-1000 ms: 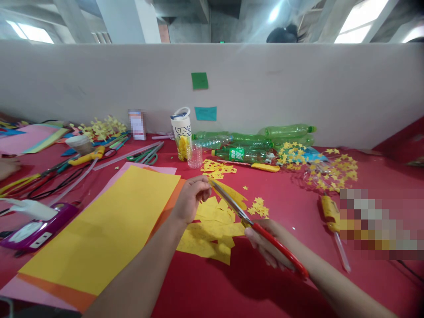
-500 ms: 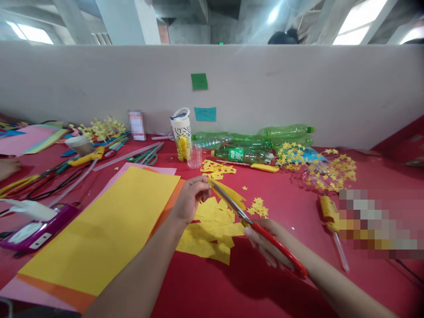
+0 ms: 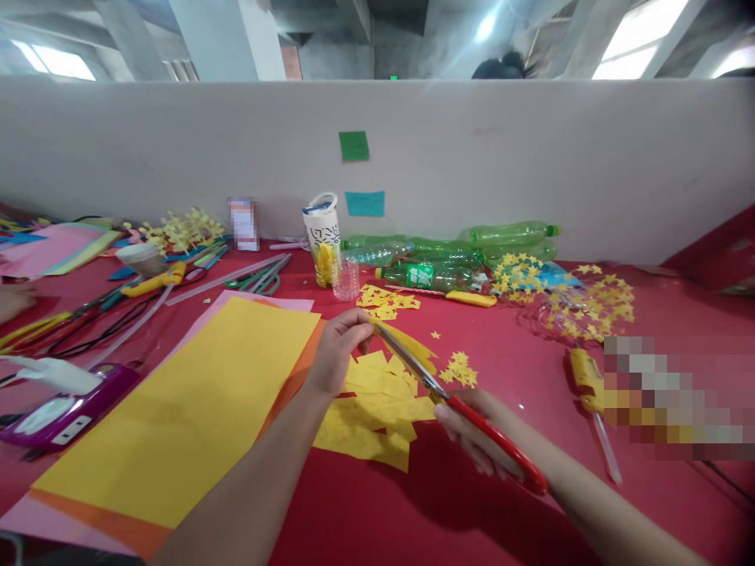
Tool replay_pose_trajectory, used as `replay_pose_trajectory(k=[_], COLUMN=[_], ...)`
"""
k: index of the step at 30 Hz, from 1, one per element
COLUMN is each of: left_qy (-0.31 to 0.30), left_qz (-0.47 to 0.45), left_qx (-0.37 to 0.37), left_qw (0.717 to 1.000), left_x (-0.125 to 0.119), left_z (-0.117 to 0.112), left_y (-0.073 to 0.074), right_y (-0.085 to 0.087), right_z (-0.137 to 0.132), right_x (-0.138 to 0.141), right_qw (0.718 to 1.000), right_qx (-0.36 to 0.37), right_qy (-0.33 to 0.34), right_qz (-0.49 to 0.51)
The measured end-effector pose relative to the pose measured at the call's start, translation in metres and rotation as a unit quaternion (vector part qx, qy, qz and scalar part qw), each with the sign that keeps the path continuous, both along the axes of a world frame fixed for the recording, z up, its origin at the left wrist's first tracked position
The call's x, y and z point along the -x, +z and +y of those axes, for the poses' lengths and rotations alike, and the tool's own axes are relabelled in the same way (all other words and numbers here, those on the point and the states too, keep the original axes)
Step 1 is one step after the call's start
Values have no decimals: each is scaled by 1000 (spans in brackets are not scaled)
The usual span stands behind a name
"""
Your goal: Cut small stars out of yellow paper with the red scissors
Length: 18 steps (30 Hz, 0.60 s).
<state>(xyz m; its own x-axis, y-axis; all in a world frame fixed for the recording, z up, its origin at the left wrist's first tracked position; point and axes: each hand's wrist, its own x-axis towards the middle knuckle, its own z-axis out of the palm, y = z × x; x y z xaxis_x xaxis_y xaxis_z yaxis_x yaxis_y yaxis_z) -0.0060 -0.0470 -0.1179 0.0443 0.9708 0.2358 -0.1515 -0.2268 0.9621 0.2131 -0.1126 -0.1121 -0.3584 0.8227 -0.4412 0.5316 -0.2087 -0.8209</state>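
My right hand (image 3: 475, 436) grips red-handled scissors (image 3: 465, 413), their blades reaching up-left to my left hand. My left hand (image 3: 340, 347) is closed in a pinch at the blade tips, on something too small to make out. Below both hands lie cut yellow paper scraps (image 3: 371, 409) on the red table (image 3: 413, 503). Small yellow stars (image 3: 460, 369) lie just right of the blades.
Stacked yellow, orange and pink sheets (image 3: 182, 417) lie at left. A yellow glue gun (image 3: 590, 385) rests at right. Green plastic bottles (image 3: 460, 255), a cup (image 3: 325, 236) and more stars (image 3: 595, 303) sit by the grey partition. Cables, tools and a purple device (image 3: 59, 409) crowd the far left.
My left hand has shifted very slightly upward at the blade tips; the scissors and right hand have barely moved.
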Motion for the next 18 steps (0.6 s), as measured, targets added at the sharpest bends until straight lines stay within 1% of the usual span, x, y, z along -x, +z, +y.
replay_pose_trajectory(k=[4,9,14,18], left_qy=[11,-12,-16,-22], left_qz=[-8,-41,-59,-59], left_qx=[0,19,39,46], left_qw=[1000,999,997,997], left_x=[-1,-4,-8,-10], left_z=[-1,-5,-7,-8], left_y=[0,1,3,2], right_y=[-2,-3,-7,-10], right_z=[1,2,0,0], right_x=[0,0,-3,-2], right_qw=[1000,1000,998,998], right_qx=[-10,-23,-25,-21], right_qy=[5,11,47,42], right_qz=[2,7,31,43])
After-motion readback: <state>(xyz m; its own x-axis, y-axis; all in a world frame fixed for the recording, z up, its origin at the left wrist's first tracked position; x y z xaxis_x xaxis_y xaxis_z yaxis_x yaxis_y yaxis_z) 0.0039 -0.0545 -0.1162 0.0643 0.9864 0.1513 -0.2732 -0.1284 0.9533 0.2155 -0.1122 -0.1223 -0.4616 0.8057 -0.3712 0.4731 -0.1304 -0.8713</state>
